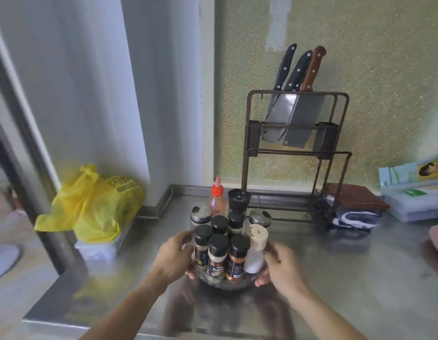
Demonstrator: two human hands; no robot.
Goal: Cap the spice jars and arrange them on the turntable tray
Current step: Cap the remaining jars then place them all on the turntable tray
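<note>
A: What do the two hands hold on the steel worktop (335,278)?

B: A clear round turntable tray (222,284), gripped at its rim from both sides. The left hand (175,257) wraps its left edge, fingers curled under; the right hand (281,266) clasps the right edge the same way. The tray sits near the worktop's front edge, just before the person.

A: And the load?

B: Spice jars (216,257) stand upright and packed close together, most with black screw caps and dark or orange labels. One white jar (256,251) at the right front carries a tan flip lid. Two glass shakers (200,215) with metal tops flank the back row. Behind them rise a red-capped squeeze bottle (217,201) and a black grinder (238,198). All visible jars appear capped.

A: The surroundings?

B: A metal knife rack (296,153) with three knives stands against the wall behind the tray. A yellow plastic bag (95,204) lies on a container at the left; folded cloths (352,207) rest at the right.
</note>
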